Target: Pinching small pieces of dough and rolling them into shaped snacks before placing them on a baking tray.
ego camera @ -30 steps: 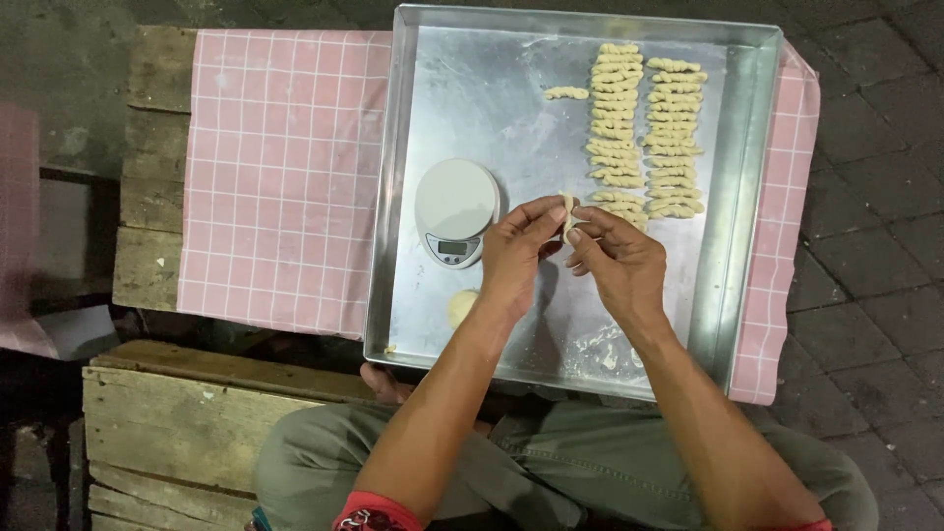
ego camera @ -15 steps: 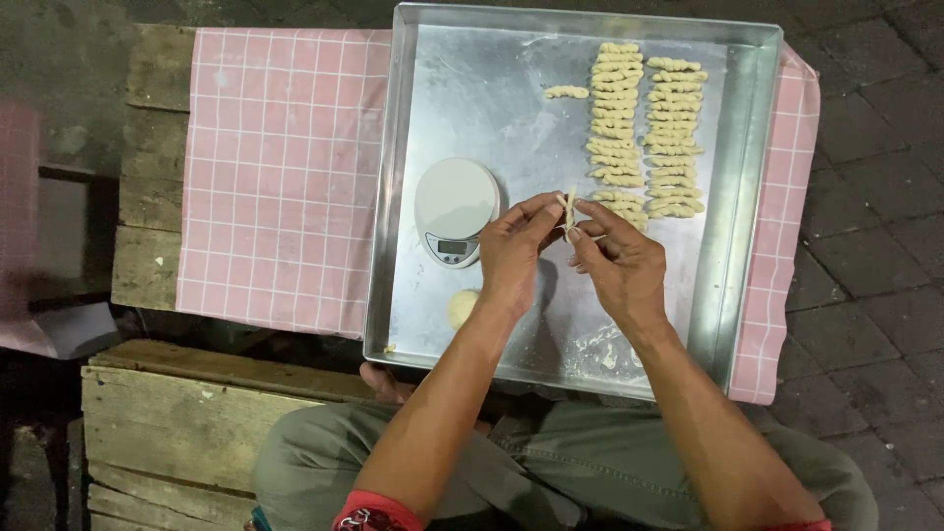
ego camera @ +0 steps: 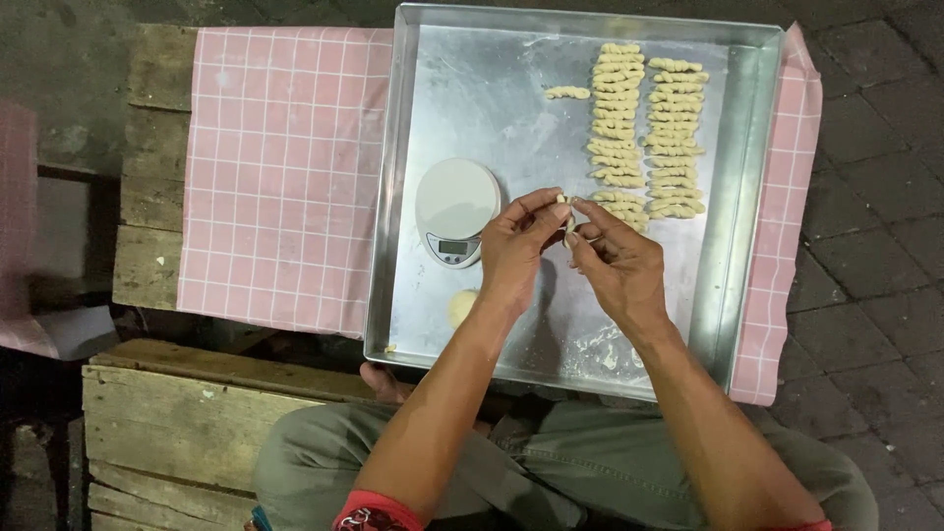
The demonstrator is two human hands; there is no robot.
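**Both hands raised, fingertips meeting**

Left hand up in front of the body, back toward the camera, fingers curled, thumb and index tips pinched together at the top. Right hand mirrored beside it, index and thumb tips pressed against the left's. Forearms bare, angled inward from the lower edge, converging at the wrists. Wrists slightly flexed. Seated, knees spread below the arms.
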